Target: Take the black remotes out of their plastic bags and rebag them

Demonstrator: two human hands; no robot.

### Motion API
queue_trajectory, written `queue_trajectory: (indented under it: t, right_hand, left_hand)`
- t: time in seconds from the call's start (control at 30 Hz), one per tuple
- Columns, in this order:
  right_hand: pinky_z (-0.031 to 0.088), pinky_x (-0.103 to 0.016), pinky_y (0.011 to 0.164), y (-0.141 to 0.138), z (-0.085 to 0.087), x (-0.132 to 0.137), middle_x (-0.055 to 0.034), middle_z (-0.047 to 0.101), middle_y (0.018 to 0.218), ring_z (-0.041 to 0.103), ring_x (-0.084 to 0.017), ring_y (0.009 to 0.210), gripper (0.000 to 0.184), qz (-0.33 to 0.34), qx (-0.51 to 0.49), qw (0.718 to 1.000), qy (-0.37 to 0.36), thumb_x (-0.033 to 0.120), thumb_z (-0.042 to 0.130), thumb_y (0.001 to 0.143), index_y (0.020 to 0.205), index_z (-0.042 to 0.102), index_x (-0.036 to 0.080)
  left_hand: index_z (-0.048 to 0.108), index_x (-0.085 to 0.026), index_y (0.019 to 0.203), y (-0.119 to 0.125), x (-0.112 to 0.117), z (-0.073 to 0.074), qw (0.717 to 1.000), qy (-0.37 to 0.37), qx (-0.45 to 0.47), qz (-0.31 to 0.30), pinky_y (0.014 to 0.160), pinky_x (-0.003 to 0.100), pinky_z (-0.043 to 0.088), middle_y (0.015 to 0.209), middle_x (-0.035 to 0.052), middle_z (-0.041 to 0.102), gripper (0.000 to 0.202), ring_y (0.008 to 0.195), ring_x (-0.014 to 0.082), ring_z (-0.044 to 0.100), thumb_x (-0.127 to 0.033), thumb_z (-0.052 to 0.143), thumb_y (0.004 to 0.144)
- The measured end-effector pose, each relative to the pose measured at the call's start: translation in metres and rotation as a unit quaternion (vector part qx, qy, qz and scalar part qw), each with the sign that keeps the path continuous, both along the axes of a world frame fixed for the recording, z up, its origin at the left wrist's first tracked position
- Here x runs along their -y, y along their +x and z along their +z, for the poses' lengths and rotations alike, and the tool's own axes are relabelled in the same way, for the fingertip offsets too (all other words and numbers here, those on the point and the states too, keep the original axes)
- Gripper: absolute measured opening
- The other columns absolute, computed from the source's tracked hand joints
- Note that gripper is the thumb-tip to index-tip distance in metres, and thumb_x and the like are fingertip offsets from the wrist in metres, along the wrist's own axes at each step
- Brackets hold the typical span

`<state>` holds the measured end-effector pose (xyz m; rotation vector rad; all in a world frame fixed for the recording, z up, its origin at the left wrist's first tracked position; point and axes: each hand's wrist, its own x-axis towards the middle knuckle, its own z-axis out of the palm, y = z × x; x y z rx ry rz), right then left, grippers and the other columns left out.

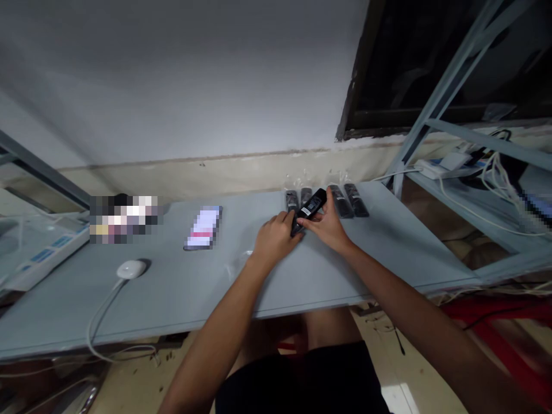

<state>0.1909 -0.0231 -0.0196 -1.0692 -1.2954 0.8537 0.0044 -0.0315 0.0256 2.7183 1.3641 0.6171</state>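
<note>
Both hands are on a black remote control, tilted above the table with its labelled side facing up. My right hand grips it by the side, thumb near the white label and fingers around the far edge. My left hand is closed around its lower end, where the fingers hide part of it. Behind the hands lie several dark remote controls in clear plastic bags: one bagged remote at the left, another at the right end. A loose clear plastic bag lies left of my left wrist.
The grey table runs along a wall. On it lie a lit phone, a white round charger with a cable, and a blurred-out item. A power strip stands far left; a metal frame rises at right.
</note>
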Motion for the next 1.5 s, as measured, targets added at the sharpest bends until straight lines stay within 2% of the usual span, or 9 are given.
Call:
queue_trajectory:
  t: [0.17, 0.27, 0.4, 0.57, 0.9, 1.07, 1.2, 1.37, 1.5]
  right_hand:
    - [0.062, -0.048, 0.096, 0.005, -0.004, -0.001, -0.0166, 0.042, 0.163, 0.073, -0.027, 0.108, 0.138, 0.016, -0.029, 0.999, -0.013, 0.044, 0.087, 0.073, 0.167, -0.014, 0.038]
    - [0.062, -0.047, 0.094, 0.014, -0.005, -0.004, -0.0148, 0.060, 0.144, 0.072, -0.025, 0.102, 0.131, 0.019, -0.028, 0.999, -0.017, 0.044, 0.089, 0.073, 0.169, 0.000, 0.034]
    - [0.062, -0.045, 0.091, 0.024, -0.001, -0.004, -0.0099, 0.072, 0.121, 0.071, -0.022, 0.090, 0.120, 0.045, -0.026, 0.998, -0.027, 0.045, 0.090, 0.073, 0.167, 0.017, 0.033]
    - [0.062, -0.042, 0.090, 0.031, 0.008, 0.001, -0.0114, 0.060, 0.143, 0.071, -0.019, 0.087, 0.108, 0.067, -0.024, 0.997, -0.036, 0.044, 0.091, 0.072, 0.163, 0.032, 0.037]
    - [0.060, -0.037, 0.081, 0.027, 0.015, 0.009, -0.0079, 0.070, 0.118, 0.069, -0.017, 0.077, 0.098, 0.140, -0.003, 0.988, -0.060, 0.042, 0.092, 0.072, 0.155, 0.042, 0.031]
    - [0.056, -0.037, 0.083, 0.026, 0.014, 0.010, -0.0038, 0.073, 0.098, 0.068, -0.020, 0.084, 0.070, 0.140, 0.024, 0.989, -0.052, 0.046, 0.088, 0.076, 0.135, 0.055, 0.026]
    - [0.051, -0.035, 0.086, 0.022, 0.018, 0.015, -0.0050, 0.069, 0.096, 0.065, -0.021, 0.091, 0.035, 0.192, 0.091, 0.977, -0.024, 0.053, 0.078, 0.085, 0.097, 0.071, 0.020]
    - [0.046, -0.030, 0.073, 0.017, 0.025, 0.022, -0.0031, 0.061, 0.085, 0.059, -0.018, 0.079, 0.043, 0.285, 0.151, 0.946, -0.019, 0.059, 0.072, 0.089, 0.076, 0.071, 0.017]
    - [0.038, -0.029, 0.061, 0.020, 0.023, 0.018, -0.0010, 0.059, 0.070, 0.049, -0.014, 0.063, 0.052, 0.225, 0.150, 0.961, -0.052, 0.065, 0.062, 0.093, 0.077, 0.070, 0.017]
  left_hand:
    - [0.054, -0.015, 0.145, -0.002, 0.003, 0.003, 0.999, -0.017, 0.046, -0.020, 0.098, 0.044, 0.054, 0.130, 0.0179, 0.067, 0.069, 0.117, 0.0346, 0.066, -0.050, 0.075, 0.089]
    - [0.061, -0.014, 0.140, -0.007, 0.004, 0.010, 0.987, -0.080, 0.130, -0.042, 0.095, 0.040, 0.054, 0.124, 0.0158, 0.071, 0.058, 0.109, 0.0302, 0.070, -0.051, 0.064, 0.096]
    - [0.071, -0.012, 0.128, -0.013, 0.000, 0.016, 0.943, -0.217, 0.250, -0.033, 0.088, 0.034, 0.054, 0.112, 0.0121, 0.077, 0.047, 0.099, 0.0251, 0.072, -0.046, 0.056, 0.099]
    - [0.076, -0.011, 0.117, -0.020, -0.012, 0.010, 0.860, -0.371, 0.344, -0.068, 0.083, 0.032, 0.054, 0.102, 0.0100, 0.078, 0.044, 0.091, 0.0216, 0.070, -0.046, 0.063, 0.094]
    - [0.075, -0.010, 0.083, -0.013, -0.017, -0.001, 0.788, -0.459, 0.410, 0.008, 0.066, 0.024, 0.050, 0.068, 0.0029, 0.068, 0.011, 0.060, 0.0098, 0.060, -0.020, 0.073, 0.086]
    - [0.072, -0.011, 0.078, -0.005, -0.015, 0.001, 0.794, -0.437, 0.423, 0.014, 0.063, 0.022, 0.048, 0.064, 0.0005, 0.066, 0.009, 0.057, 0.0087, 0.058, -0.010, 0.064, 0.083]
    - [0.070, -0.010, 0.083, 0.003, -0.015, -0.001, 0.802, -0.395, 0.448, 0.012, 0.063, 0.023, 0.049, 0.068, 0.0003, 0.066, 0.009, 0.059, 0.0098, 0.059, -0.011, 0.061, 0.083]
    - [0.068, -0.012, 0.086, 0.005, -0.012, -0.006, 0.842, -0.340, 0.417, -0.026, 0.062, 0.021, 0.045, 0.074, 0.0008, 0.066, 0.010, 0.064, 0.0105, 0.058, -0.013, 0.058, 0.086]
    - [0.063, -0.015, 0.091, 0.003, -0.011, -0.011, 0.865, -0.292, 0.406, -0.032, 0.067, 0.022, 0.045, 0.079, 0.0004, 0.064, 0.010, 0.069, 0.0114, 0.057, -0.023, 0.058, 0.094]
